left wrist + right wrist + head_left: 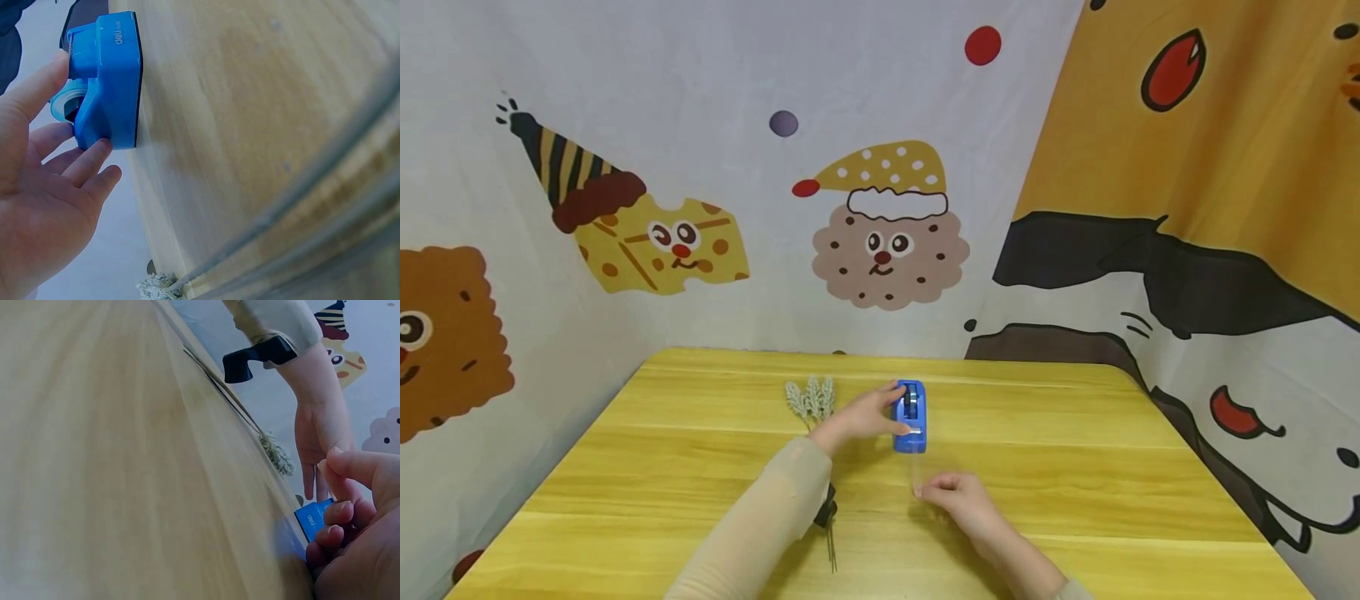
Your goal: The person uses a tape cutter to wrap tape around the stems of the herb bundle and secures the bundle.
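A wood-grain table (1075,467), near edge cut off, has rounded far corners. A beige sleeve (760,517) hides part of textured, thin-stemmed sprigs (812,397). Well inside the side edges, the left hand (868,414) grips a blue plastic tape dispenser (115,81); the right hand (964,505) pinches its clear, barely visible tape strip (916,472).

Grey-green sprigs (812,400) lie on the yellow wood-grain bench (1060,467), left of its middle, heads toward the far edge. Behind hangs a printed cloth (700,75): a cheese (662,265) in a striped hat (568,162), right of it a round biscuit (891,279) in a spotted cap (895,167), a brown biscuit (456,333) cut off at far left, a red dot (982,45) near the top.
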The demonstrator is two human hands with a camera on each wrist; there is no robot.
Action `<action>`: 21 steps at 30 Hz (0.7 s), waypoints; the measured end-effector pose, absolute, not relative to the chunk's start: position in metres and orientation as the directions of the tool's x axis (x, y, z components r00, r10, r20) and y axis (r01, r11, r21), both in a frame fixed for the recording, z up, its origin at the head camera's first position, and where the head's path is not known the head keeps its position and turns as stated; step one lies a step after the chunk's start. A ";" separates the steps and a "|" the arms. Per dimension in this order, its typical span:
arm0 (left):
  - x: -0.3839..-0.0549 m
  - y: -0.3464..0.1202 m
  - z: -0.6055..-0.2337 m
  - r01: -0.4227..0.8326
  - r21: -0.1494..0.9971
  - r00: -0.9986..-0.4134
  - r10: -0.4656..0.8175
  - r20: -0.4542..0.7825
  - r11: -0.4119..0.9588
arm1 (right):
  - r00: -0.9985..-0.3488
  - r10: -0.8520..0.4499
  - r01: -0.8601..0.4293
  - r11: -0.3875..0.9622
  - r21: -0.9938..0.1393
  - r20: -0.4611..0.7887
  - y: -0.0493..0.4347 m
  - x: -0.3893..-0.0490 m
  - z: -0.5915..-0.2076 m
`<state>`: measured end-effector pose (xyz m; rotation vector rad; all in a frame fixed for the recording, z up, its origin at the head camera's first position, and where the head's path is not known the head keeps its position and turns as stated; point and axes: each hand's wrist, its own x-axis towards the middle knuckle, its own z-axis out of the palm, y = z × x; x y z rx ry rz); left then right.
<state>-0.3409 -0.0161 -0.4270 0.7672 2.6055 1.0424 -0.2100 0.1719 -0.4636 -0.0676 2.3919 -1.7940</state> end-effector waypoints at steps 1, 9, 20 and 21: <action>-0.341 -0.016 -0.427 0.384 0.695 -0.836 0.549 -0.019 0.609 | -0.987 -0.133 0.055 0.280 -0.958 -0.095 0.172 -0.209 -0.464; -0.341 -0.017 -0.427 0.382 0.701 -0.835 0.550 -0.018 0.602 | -0.982 -0.176 0.024 0.252 -0.967 -0.071 0.174 -0.201 -0.465; -0.339 -0.016 -0.425 0.375 0.702 -0.837 0.547 -0.024 0.605 | -0.981 -0.180 0.016 0.278 -0.960 -0.069 0.174 -0.190 -0.463; -0.339 -0.017 -0.425 0.376 0.702 -0.836 0.548 -0.024 0.604 | -0.981 -0.182 0.015 0.275 -0.961 -0.068 0.174 -0.189 -0.463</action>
